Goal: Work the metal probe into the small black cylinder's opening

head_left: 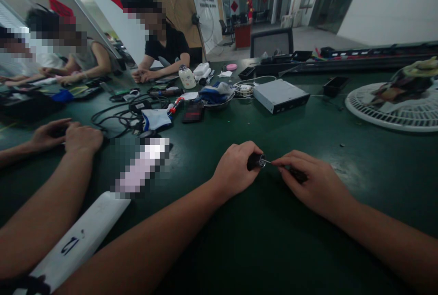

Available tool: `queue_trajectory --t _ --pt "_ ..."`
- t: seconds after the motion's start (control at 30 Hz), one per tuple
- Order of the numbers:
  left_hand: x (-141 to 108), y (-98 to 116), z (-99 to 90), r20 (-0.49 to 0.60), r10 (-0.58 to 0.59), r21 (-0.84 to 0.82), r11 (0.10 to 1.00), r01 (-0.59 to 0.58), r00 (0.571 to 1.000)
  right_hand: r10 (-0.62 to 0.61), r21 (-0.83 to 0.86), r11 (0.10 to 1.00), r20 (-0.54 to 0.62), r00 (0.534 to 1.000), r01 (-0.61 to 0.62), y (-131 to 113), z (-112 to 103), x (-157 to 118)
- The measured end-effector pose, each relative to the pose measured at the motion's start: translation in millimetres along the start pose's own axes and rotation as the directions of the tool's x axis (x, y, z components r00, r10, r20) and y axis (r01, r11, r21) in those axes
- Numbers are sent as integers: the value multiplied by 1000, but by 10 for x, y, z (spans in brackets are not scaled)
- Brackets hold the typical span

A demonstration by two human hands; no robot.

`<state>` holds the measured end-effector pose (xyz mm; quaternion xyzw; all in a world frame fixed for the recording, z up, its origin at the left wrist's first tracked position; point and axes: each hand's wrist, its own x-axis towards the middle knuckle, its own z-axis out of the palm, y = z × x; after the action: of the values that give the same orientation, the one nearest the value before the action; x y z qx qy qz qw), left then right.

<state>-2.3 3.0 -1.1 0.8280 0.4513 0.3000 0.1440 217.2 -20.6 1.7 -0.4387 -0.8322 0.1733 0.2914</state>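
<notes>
Near the middle of the green table (253,240), my left hand (237,167) is wrapped round a dark cylindrical piece (253,162) whose round, shiny-rimmed end faces right. My right hand (308,178) pinches a thin tool with a dark handle (298,174). Its slim metal shaft (267,162) points left, with the tip at the open end of the cylinder. Whether the tip is inside or only touching the rim is too small to tell.
A silver drive box (280,94) lies beyond my hands, with a white fan grille (386,108) at the right. Cables (119,112) and a blue-white packet (156,119) lie left. Another person's hands (80,136) are beside a white device (80,235); more people sit behind.
</notes>
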Motion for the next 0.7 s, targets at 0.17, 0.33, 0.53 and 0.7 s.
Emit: queue_trajectory --t 0.17,0.33,0.53,0.7 --pt "-4 16 -13 3 6 23 1000 -6 1000 7 3 1000 39 999 -7 -12 -12 3" --pt "4 12 -16 -13 3 29 1000 -3 1000 61 -79 995 9 998 -60 -35 -8 -2" --pt "1 -17 6 -3 81 30 996 -81 997 85 -133 987 -18 996 -86 -16 29 -12" --pt "-9 -24 14 -4 108 55 993 -107 994 -26 -43 999 -23 999 25 7 20 -13"
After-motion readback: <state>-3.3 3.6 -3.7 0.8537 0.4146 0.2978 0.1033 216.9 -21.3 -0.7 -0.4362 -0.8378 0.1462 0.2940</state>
